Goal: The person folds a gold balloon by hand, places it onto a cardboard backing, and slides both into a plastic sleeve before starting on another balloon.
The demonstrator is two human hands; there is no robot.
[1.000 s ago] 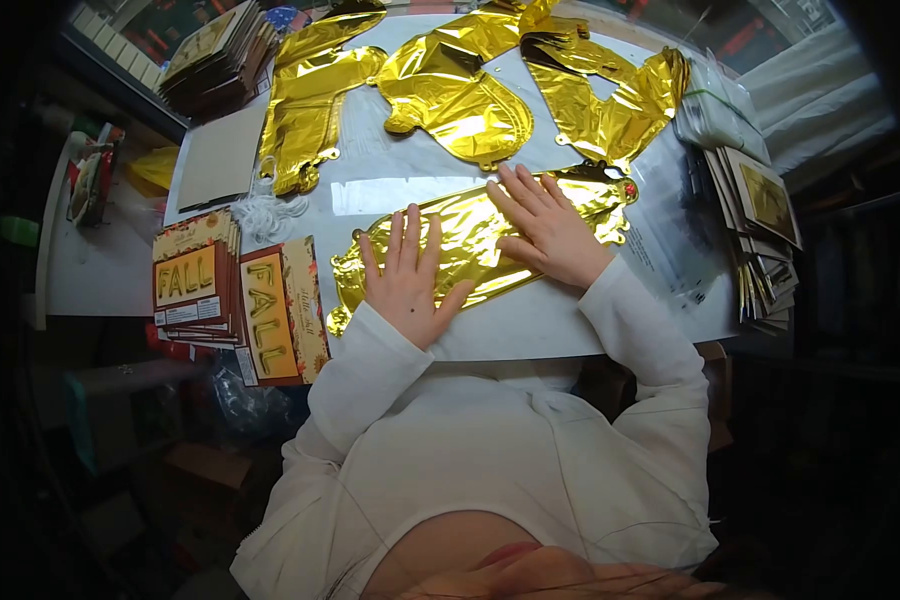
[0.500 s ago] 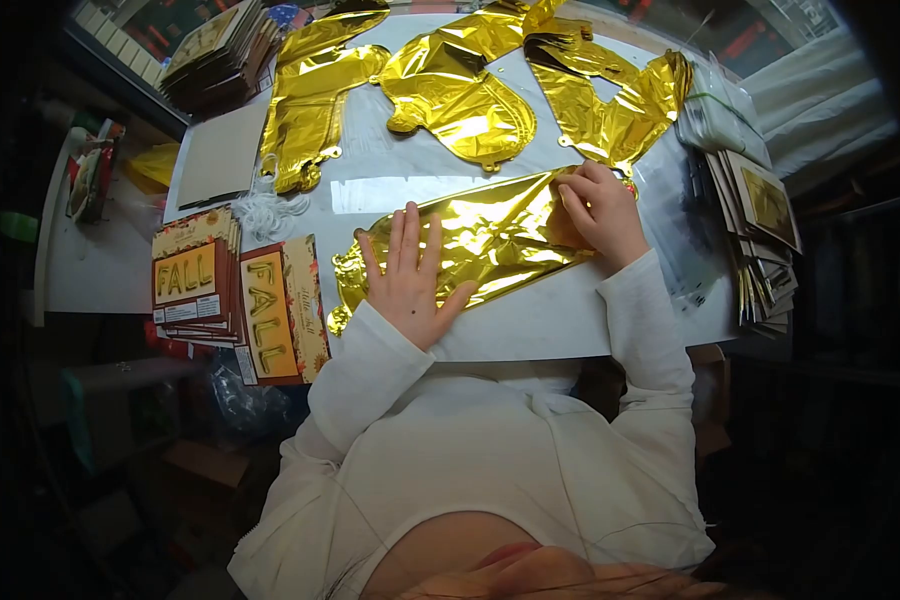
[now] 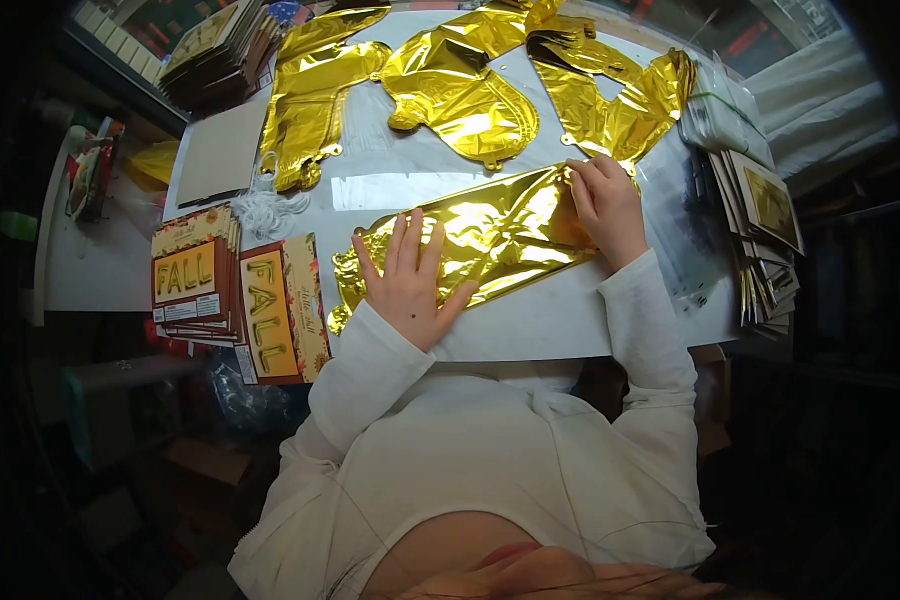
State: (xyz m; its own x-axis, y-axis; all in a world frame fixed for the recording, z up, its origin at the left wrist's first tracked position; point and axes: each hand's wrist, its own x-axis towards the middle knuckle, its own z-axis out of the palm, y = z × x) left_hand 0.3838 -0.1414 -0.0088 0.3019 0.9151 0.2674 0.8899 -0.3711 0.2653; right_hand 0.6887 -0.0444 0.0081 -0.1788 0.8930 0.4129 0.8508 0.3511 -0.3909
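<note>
A gold foil balloon [image 3: 510, 235], flat and folded into a long strip, lies at a slant on the table in front of me. My left hand [image 3: 408, 283] rests on its left part, palm down with the fingers spread. At the balloon's right end, my right hand [image 3: 612, 212] has its fingers bent and pinched on the upper edge of the foil. The tips of those fingers are partly hidden.
More flat gold foil balloons [image 3: 460, 100] lie along the back of the table. Printed FALL cards [image 3: 185, 275] and white string [image 3: 270, 212] are at left. Clear plastic bags [image 3: 722, 110] and a card stack [image 3: 760, 215] line the right edge.
My right hand has shifted slightly up along the right end of the foil, its fingers drawn closer together at the edge. My left hand stays flat in nearly the same place.
</note>
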